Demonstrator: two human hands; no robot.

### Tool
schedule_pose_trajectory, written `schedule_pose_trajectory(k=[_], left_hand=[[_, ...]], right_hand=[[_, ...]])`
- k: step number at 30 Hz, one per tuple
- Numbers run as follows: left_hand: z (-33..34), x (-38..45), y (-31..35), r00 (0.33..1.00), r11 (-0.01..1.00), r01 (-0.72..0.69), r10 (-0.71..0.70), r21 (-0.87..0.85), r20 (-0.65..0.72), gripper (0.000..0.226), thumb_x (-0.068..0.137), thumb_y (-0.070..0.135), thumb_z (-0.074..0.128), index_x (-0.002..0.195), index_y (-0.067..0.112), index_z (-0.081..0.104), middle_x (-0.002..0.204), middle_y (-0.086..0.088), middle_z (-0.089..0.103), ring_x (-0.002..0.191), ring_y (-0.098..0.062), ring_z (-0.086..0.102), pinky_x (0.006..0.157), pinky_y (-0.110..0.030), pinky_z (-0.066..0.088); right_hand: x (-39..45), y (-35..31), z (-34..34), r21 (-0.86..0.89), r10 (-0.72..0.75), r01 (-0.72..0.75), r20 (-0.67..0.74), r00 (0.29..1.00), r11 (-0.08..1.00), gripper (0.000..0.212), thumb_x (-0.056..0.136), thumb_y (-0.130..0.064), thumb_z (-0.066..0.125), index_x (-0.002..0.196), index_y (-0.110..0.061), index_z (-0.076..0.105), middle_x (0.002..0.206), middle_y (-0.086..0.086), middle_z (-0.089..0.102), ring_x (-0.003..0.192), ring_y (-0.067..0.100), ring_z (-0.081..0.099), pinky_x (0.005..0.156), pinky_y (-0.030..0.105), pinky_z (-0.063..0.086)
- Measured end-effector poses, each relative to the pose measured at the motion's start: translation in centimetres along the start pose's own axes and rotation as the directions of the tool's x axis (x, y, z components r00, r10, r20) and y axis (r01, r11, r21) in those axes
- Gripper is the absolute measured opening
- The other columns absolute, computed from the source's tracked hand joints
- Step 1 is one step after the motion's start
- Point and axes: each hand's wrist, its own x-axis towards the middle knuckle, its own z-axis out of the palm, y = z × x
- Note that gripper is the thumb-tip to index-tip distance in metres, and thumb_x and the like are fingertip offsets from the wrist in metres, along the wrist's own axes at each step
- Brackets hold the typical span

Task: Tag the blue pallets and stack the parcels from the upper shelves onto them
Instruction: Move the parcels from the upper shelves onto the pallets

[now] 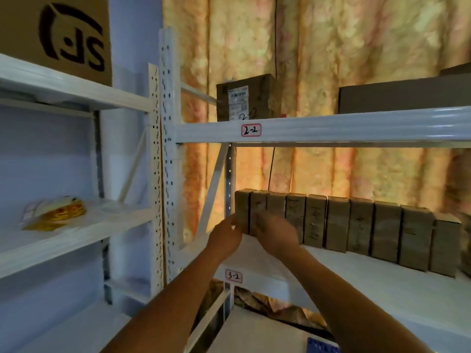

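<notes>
A row of several brown parcels [362, 225] stands upright on the white shelf [356, 273] labelled 3-2 [233, 275]. My left hand [225, 238] is at the left end of the row, its fingers curled against the side of the leftmost parcel [242, 203]. Over the fronts of the parcels beside it lies my right hand [275, 235], fingers blurred by motion. Both forearms reach up from the bottom of the frame. A corner of a blue pallet [322, 346] shows at the bottom edge.
The beam above is labelled 2-2 [251, 130] and carries a brown labelled box [248, 98] and a dark box [402, 95]. The left rack holds a printed carton [56, 34] on top and a yellow packet [54, 211] lower down. A perforated white upright [168, 159] divides the racks.
</notes>
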Motion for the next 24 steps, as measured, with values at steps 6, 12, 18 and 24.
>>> schedule_pose_trajectory(k=[6, 12, 18, 24], left_hand=[[-0.3, 6.4, -1.8, 0.996, 0.993, 0.070, -0.075, -0.100, -0.051, 0.041, 0.094, 0.028, 0.062, 0.134, 0.017, 0.054, 0.125, -0.002, 0.066, 0.115, -0.027, 0.062, 0.094, -0.039, 0.051], [1.3, 12.0, -3.2, 0.991, 0.955, 0.121, -0.133, -0.270, -0.028, 0.048, 0.102, 0.030, 0.043, 0.146, 0.012, 0.047, 0.145, -0.009, 0.054, 0.130, -0.030, 0.053, 0.103, -0.037, 0.043], [3.4, 15.1, -3.5, 0.983, 0.751, 0.184, -0.125, -0.634, 0.136, 0.037, 0.105, 0.044, 0.039, 0.101, 0.019, 0.067, 0.114, -0.016, 0.069, 0.113, -0.034, 0.062, 0.103, -0.048, 0.047], [4.1, 15.7, -4.8, 0.979, 0.657, 0.183, -0.186, -0.731, 0.078, 0.054, 0.101, 0.052, 0.027, 0.108, 0.015, 0.065, 0.112, -0.013, 0.068, 0.104, -0.030, 0.063, 0.102, -0.045, 0.047]], right_hand=[[5.7, -0.8, 1.6, -0.233, -0.113, 0.081, -0.130, 0.985, 0.969, 0.047, 0.099, -0.035, 0.054, 0.144, -0.020, 0.053, 0.143, 0.005, 0.058, 0.136, 0.028, 0.046, 0.110, 0.047, 0.038], [11.7, 0.0, 2.8, -0.384, 0.048, -0.088, -0.111, 0.993, 0.919, 0.062, 0.100, -0.050, 0.042, 0.154, -0.018, 0.037, 0.150, 0.009, 0.052, 0.147, 0.030, 0.035, 0.119, 0.056, 0.022], [13.4, 0.8, 2.1, -0.564, 0.098, -0.070, 0.019, 0.995, 0.823, 0.063, 0.090, -0.074, 0.038, 0.129, -0.029, 0.061, 0.126, 0.004, 0.067, 0.137, 0.030, 0.045, 0.118, 0.067, 0.003], [13.7, 0.3, 1.0, -0.619, -0.012, 0.031, 0.036, 0.999, 0.785, 0.060, 0.086, -0.072, 0.028, 0.105, -0.031, 0.067, 0.095, 0.001, 0.072, 0.112, 0.029, 0.053, 0.100, 0.052, 0.027]])
